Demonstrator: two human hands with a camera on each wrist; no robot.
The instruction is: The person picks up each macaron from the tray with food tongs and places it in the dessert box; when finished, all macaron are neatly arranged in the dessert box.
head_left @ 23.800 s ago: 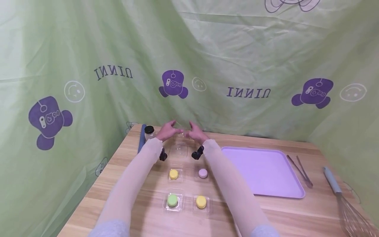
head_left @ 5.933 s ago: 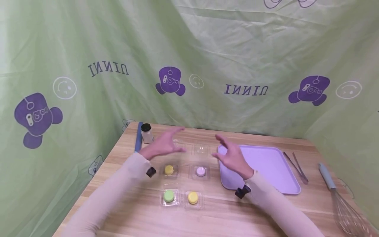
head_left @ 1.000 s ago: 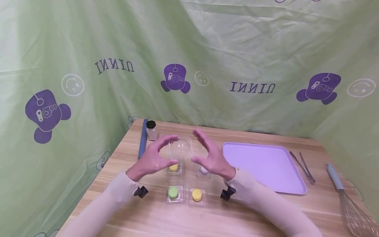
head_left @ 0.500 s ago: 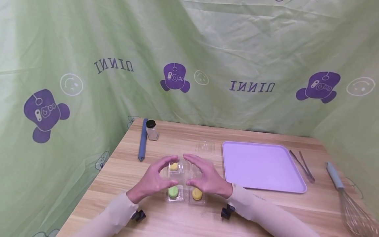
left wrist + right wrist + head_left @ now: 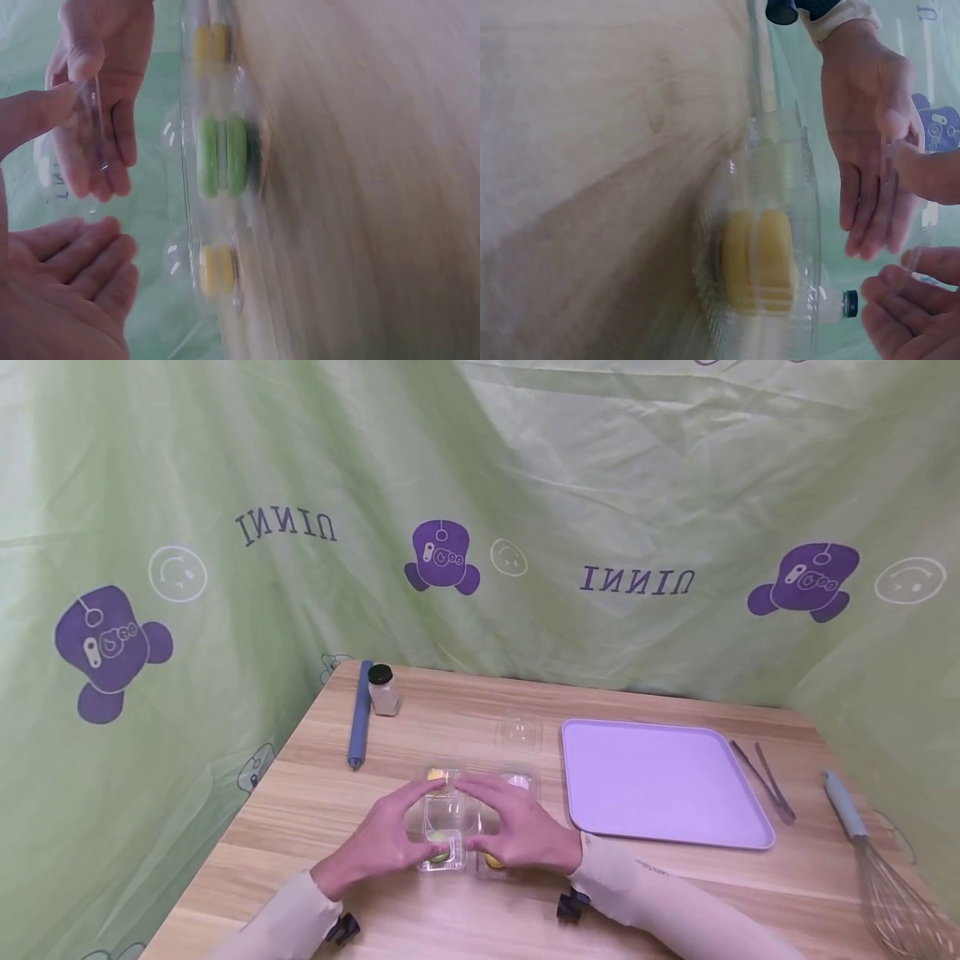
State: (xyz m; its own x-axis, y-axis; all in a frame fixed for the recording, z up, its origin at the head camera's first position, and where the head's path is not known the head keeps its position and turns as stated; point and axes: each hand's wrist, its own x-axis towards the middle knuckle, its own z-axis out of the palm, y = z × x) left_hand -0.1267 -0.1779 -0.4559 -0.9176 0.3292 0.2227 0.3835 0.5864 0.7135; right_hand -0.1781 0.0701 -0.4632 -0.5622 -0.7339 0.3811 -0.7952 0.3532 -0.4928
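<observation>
In the head view my left hand [image 5: 378,839] and right hand [image 5: 521,827] face each other, holding a clear plastic lid [image 5: 447,816] between their thumbs and fingers. The lid is raised over the near-left clear box with a green macaron [image 5: 225,157]. Beside that box, a near-right one with a yellow macaron [image 5: 757,259] is partly covered by my right hand. Beyond my fingertips are two far boxes, with a yellow macaron [image 5: 435,774] on the left and a purple macaron [image 5: 517,782] on the right. Both wrist views show the lid's edge between the thumbs and fingers.
Another clear plastic lid [image 5: 519,733] lies farther back. A purple tray [image 5: 667,785] stands to the right, then tongs [image 5: 767,783] and a whisk [image 5: 870,860]. At the back left are a blue rod [image 5: 360,718] and a black-capped jar [image 5: 384,692].
Both hands have carried the lid from the back of the table toward the body, down over the near boxes. Earlier, they were farther apart above the far boxes.
</observation>
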